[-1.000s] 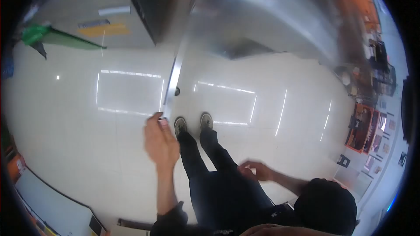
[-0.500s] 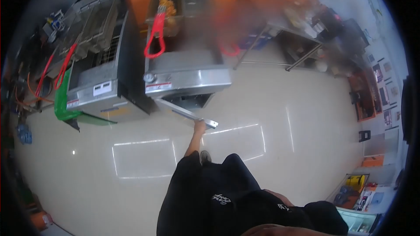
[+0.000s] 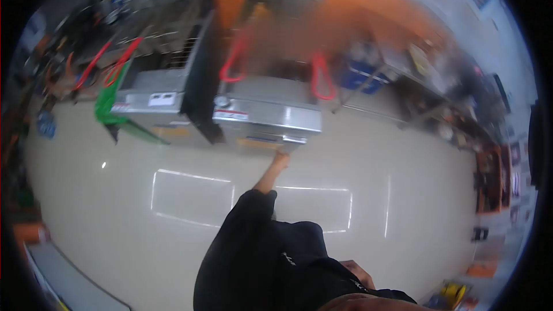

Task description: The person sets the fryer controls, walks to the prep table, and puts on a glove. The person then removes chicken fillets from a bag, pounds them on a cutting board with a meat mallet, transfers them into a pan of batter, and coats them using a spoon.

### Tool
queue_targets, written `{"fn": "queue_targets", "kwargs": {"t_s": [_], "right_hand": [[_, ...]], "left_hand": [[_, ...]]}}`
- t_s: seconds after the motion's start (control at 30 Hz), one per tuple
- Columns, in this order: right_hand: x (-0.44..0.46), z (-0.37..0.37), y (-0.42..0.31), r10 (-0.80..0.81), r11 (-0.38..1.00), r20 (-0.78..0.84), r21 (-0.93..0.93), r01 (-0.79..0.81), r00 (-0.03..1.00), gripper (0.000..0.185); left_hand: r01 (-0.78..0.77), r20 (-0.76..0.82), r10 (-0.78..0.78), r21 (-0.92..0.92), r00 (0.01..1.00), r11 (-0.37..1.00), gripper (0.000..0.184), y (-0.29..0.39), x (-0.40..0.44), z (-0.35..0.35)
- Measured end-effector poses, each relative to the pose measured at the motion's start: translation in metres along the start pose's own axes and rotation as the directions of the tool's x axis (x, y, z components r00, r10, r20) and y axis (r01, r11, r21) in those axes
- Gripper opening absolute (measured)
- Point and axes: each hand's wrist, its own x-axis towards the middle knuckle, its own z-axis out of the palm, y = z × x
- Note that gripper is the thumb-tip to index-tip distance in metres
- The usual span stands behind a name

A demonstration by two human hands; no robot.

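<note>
My left hand is at the free edge of the steel fryer's cabinet door, its fingers closed against it and a little blurred. The door lies flush or nearly flush with the front of the fryer. Above it, a frying basket with a red handle sits at the left of the fryer, with blurred golden food in it. A second red handle hangs at the right side. Close to my dark clothing is my right hand, partly hidden, with its fingers unclear.
A second fryer with red-handled baskets stands to the left, beside a green cover. Further right are a blue crate and a steel table. Pale shiny floor lies in front. Haze blurs part of the view.
The cabinet door has swung from ajar to shut or nearly shut, with my left hand moving along with it. My view has shifted, so the fryers appear further right.
</note>
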Motion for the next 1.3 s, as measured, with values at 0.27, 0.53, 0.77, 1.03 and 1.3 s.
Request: {"fn": "queue_targets", "kwargs": {"t_s": [0.27, 0.53, 0.77, 1.03, 1.3], "right_hand": [[0.151, 0.062, -0.076, -0.2, 0.974, 0.544, 0.019, 0.226, 0.815, 0.051], [0.21, 0.163, -0.103, 0.0, 0.918, 0.692, -0.286, 0.274, 0.722, 0.054], [0.097, 0.408, -0.196, 0.23, 0.191, 0.452, -0.889, 0.416, 0.862, 0.055], [0.131, 0.614, -0.177, 0.398, -0.288, 0.618, -0.618, 0.731, 0.679, 0.053], [0.215, 0.822, -0.145, 0.485, -0.053, 0.725, -0.534, 0.844, 0.489, 0.034]], "left_hand": [[0.102, 0.124, -0.076, -0.223, 0.989, 0.969, 0.039, -0.003, -0.345, -0.105], [-0.194, -0.451, 0.108, -0.148, 0.886, 0.97, 0.032, -0.042, -0.544, -0.141], [-0.398, -0.72, 0.034, -0.343, 0.693, 0.851, 0.034, -0.104, -0.639, -0.227], [-0.622, -0.883, -0.186, -0.44, 0.431, 0.648, 0.039, -0.161, -0.698, -0.282], [-0.761, -0.899, -0.362, -0.411, 0.248, 0.501, 0.039, -0.216, -0.757, -0.429]]}}
